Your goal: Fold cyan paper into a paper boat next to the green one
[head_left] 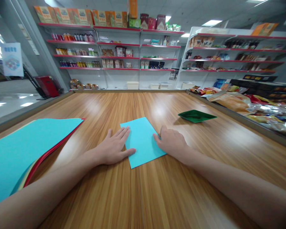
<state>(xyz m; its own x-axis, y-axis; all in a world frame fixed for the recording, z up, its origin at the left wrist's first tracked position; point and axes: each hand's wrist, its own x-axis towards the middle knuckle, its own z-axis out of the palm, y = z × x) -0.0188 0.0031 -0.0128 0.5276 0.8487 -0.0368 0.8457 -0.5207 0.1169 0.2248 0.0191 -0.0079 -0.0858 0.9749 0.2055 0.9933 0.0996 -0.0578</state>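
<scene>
A light blue sheet of paper lies at a slight angle on the wooden table, between my hands. My left hand rests flat on its left edge, fingers stretched out and thumb spread over the lower part. At the right edge, my right hand has its fingers curled, with the thumb and index finger closed on the paper's border. Its other fingers are partly hidden behind the hand. Right of that hand sits a folded dark green paper boat.
A stack of coloured paper, blue on top with cream and red below, covers the table's left side. A raised rim edges the wooden table. Packaged snacks lie beyond the right rim. Stocked shelves stand behind.
</scene>
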